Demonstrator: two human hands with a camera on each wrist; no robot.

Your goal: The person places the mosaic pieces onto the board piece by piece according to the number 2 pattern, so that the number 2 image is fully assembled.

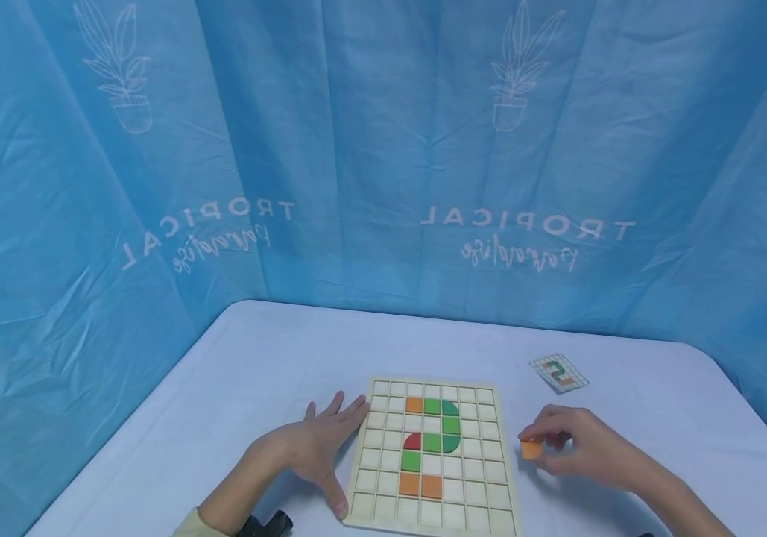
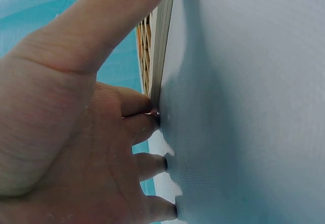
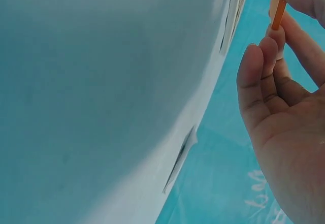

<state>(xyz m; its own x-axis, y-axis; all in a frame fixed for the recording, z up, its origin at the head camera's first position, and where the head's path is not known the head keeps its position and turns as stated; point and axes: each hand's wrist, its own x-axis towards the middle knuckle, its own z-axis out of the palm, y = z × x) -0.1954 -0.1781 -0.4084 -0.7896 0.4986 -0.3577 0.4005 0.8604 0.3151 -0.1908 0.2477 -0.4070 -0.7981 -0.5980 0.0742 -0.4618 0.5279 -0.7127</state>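
Observation:
A pale wooden grid board (image 1: 375, 485) lies on the white table. Orange, green and red tiles, some square and some with a rounded corner, fill several cells in a shape like a question mark or a 2. My left hand (image 1: 319, 447) is spread along the board's left side, thumb near the front corner and fingertips at the far part of that edge. To the right of the board, my right hand (image 1: 581, 444) pinches an orange square tile (image 1: 531, 450) between thumb and fingers. That tile (image 3: 278, 11) appears edge-on in the right wrist view.
A small pattern card (image 1: 560, 372) showing a similar coloured shape lies at the back right of the table (image 1: 316, 339). Blue printed curtains (image 1: 383, 149) hang behind and beside the table. A dark object (image 1: 267, 524) is by the left wrist.

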